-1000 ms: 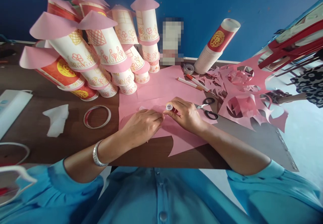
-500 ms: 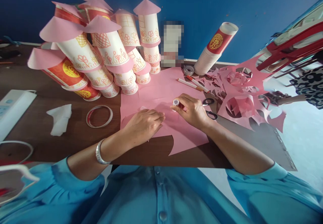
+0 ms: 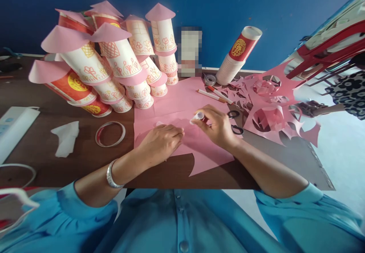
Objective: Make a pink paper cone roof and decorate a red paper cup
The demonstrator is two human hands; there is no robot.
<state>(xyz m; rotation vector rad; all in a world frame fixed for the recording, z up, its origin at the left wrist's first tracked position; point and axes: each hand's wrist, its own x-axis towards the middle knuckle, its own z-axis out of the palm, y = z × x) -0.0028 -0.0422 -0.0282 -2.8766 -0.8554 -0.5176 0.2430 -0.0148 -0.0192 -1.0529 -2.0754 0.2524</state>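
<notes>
My right hand (image 3: 218,126) is closed around a small white glue stick (image 3: 199,115), tilted just above the pink paper (image 3: 182,101) on the dark table. My left hand (image 3: 164,142) lies palm down on the paper's front left part, its fingers together and pointing right. A small bit of pale pink paper (image 3: 159,123) shows beyond its knuckles; what lies beneath the fingers is hidden. Black-handled scissors (image 3: 236,129) sit just right of my right hand. Two orange-and-white markers (image 3: 211,95) rest on the paper behind it.
Decorated paper-cup towers (image 3: 114,62) with pink cones stand at the back left. A tall cup stack (image 3: 236,57), clear tape roll (image 3: 210,79) and pink scraps (image 3: 268,101) are at right. A tape ring (image 3: 110,134), tissue (image 3: 66,140) and power strip (image 3: 17,127) lie left. A person's patterned clothing (image 3: 348,97) shows far right.
The glue stick in my right hand has tipped over from nearly upright, its lower end now toward the left. My left hand stays on the paper. The view has shifted slightly.
</notes>
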